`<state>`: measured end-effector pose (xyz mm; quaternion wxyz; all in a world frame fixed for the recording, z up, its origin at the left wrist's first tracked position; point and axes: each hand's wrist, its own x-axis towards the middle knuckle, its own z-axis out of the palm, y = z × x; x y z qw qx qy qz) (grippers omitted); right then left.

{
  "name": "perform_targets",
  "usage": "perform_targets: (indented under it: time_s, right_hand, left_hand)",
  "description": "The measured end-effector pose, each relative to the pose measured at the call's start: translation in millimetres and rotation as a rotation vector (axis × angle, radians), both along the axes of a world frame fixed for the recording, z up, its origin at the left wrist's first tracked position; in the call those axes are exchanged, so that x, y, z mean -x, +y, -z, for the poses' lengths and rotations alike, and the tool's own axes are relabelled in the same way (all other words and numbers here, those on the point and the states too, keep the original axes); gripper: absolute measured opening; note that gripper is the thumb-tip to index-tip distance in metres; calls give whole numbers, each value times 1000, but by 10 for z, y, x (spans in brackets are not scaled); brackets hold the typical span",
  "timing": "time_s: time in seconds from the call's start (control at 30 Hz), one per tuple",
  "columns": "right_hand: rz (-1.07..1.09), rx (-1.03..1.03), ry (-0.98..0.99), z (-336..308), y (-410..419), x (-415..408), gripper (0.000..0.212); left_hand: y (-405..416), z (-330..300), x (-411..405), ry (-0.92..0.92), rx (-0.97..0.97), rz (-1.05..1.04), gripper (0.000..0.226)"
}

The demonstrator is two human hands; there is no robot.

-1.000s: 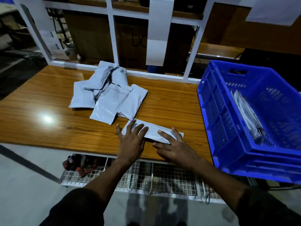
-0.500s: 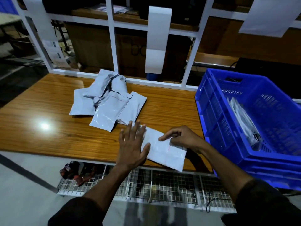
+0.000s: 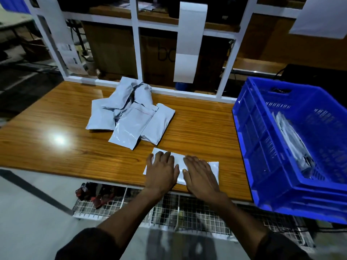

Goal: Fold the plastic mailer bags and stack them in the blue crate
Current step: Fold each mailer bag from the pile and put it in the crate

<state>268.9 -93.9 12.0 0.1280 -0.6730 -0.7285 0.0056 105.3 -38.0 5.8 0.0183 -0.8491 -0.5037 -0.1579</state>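
Both flat, released hands, left hand (image 3: 161, 172) and right hand (image 3: 199, 175), press the mailer bag (image 3: 179, 162), its long axis pointing toward the blue crate (image 3: 262, 147), nearer the right hand.

both hands (image 3: 162, 173) (image 3: 200, 175) cover most of folded mailer (image 3: 214, 167) at 6 o'clock. blue crate (image 3: 262, 147) cut off at 3 o'clock edge; bags inside (image 3: 293, 145) blurred, count unclear.
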Motion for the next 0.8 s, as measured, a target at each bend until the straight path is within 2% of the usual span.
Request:
perform_targets:
  time_s: [0.13, 0.2, 0.37, 0.53, 0.63, 0.8]
  right_hand:
    - [-20, -64, -85, -12, 2, -29, 53]
    - [-24, -34, -85, -45, -1, -20, 52]
    - [-16, 72, -88, -58, 23, -44, 58]
    - [-45, 156, -43, -52, -15, -73, 71]
    - [-9, 137, -30, 3, -80, -135, 71]
    - [29, 161, -22, 21, -141, -252, 67]
  left_hand:
    - [130, 49, -48, -117, 69, 242, 49]
    - [146, 92, -21, -165, 64, 267, 49]
    - [104, 101, -54, -160, 86, 194, 55]
    - [99, 91, 24, 10, 203, 124, 69]
    - [88, 66, 44, 102, 256, 81, 78]
    - [79, 24, 41, 123, 294, 36, 85]
